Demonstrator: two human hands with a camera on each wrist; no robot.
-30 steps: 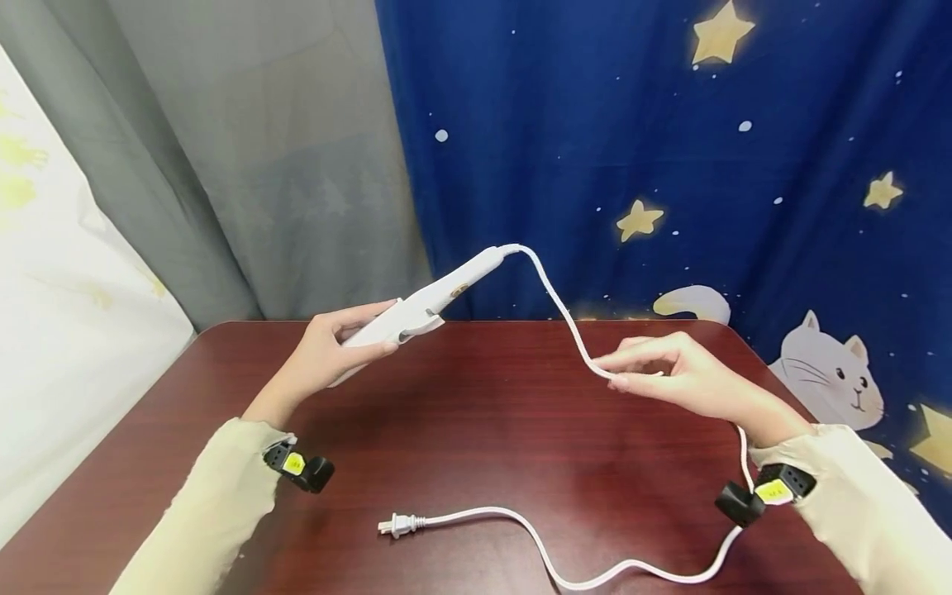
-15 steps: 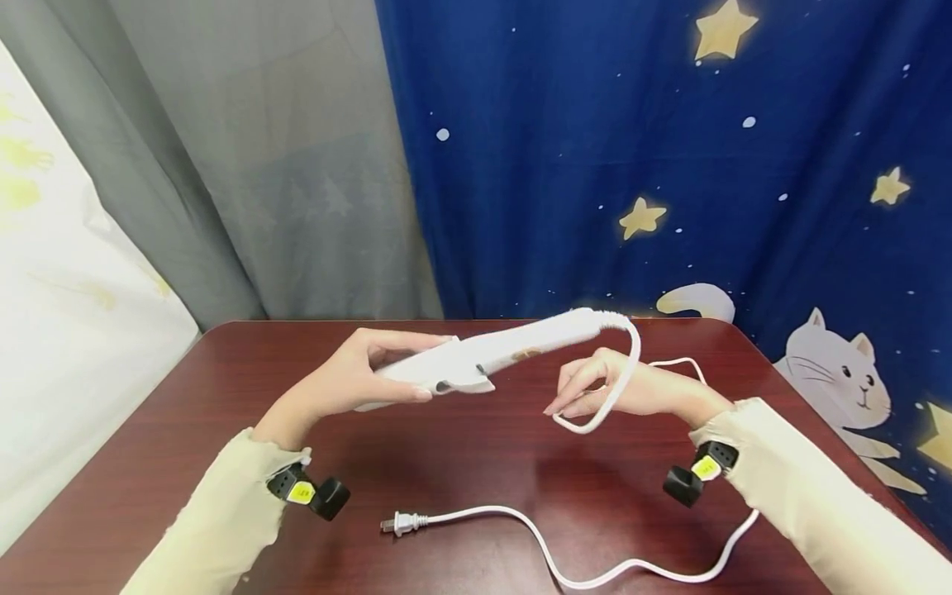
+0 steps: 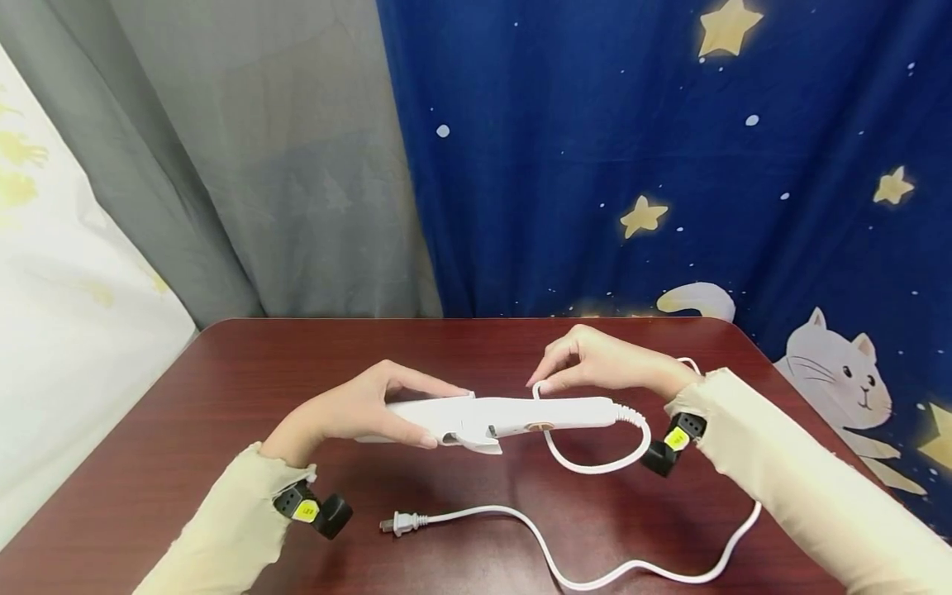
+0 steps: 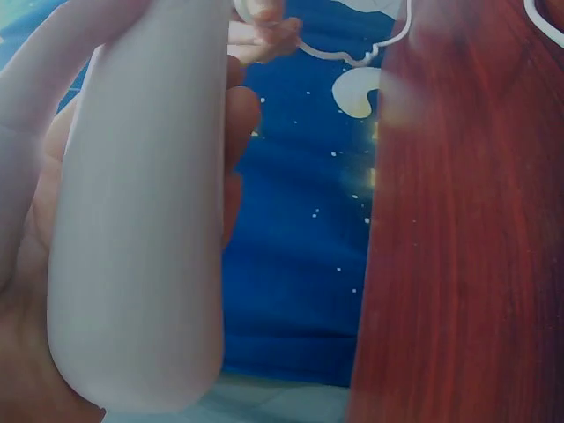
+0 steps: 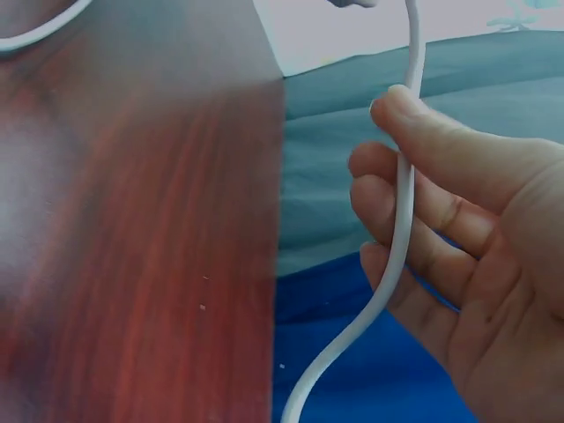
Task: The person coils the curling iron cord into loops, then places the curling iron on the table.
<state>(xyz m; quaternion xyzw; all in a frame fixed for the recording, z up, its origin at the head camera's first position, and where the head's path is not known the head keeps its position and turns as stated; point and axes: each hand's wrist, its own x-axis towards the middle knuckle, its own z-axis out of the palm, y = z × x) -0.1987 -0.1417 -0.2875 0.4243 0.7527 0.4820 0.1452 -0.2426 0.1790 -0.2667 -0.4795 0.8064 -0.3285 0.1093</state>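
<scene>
White hair iron (image 3: 491, 416) hangs level above the tabletop (image 3: 260, 372), the left hand (image 3: 353, 409) gripping its body while the right hand (image 3: 595, 361) pinches its cord (image 3: 592, 469). A second ago its cord end was tipped up and the right hand stood off to the side; now that hand has come in just beyond the handle (image 3: 576, 411), and the cord doubles back behind it, part of a turn, I'd judge. Nearer the person than both hands lies the plug (image 3: 405, 522). Past the hands, the tabletop ends before the blue curtain (image 3: 550, 182); wider room shows left of the left hand, and between the hands looks tightest.
</scene>
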